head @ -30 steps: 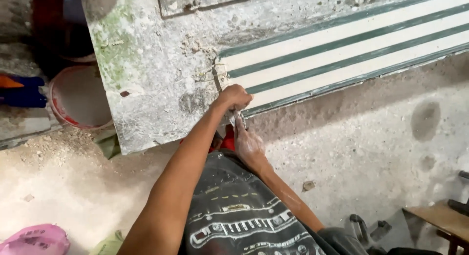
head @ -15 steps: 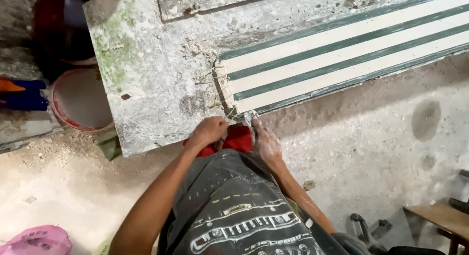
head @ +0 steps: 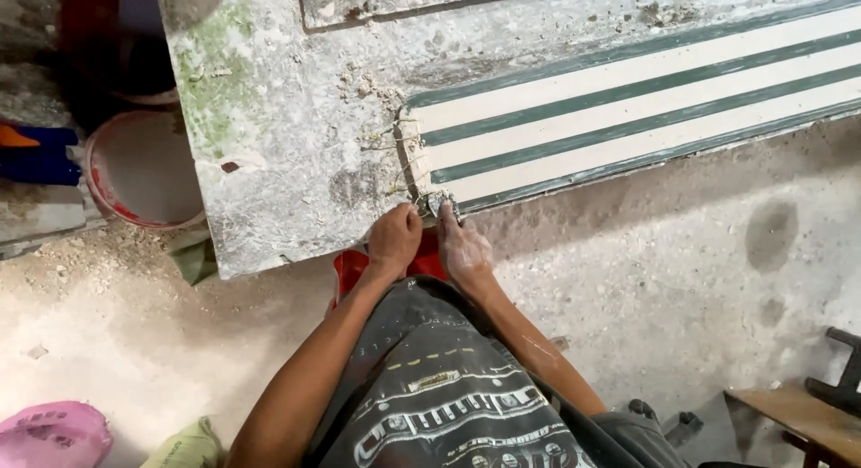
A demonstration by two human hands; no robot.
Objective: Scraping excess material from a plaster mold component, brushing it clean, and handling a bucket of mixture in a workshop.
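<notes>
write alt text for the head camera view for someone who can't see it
Seen from above, a person's left hand and right hand meet at the near corner of a long green-and-cream striped panel, pinching a small greyish object. The panel lies on a dusty grey slab, with a red bucket on the floor alongside.

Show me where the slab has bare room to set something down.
Free: the grey slab left of the striped moulding, near the red bucket. Crowded: the moulding's end, where left hand and right hand meet among debris.
</notes>
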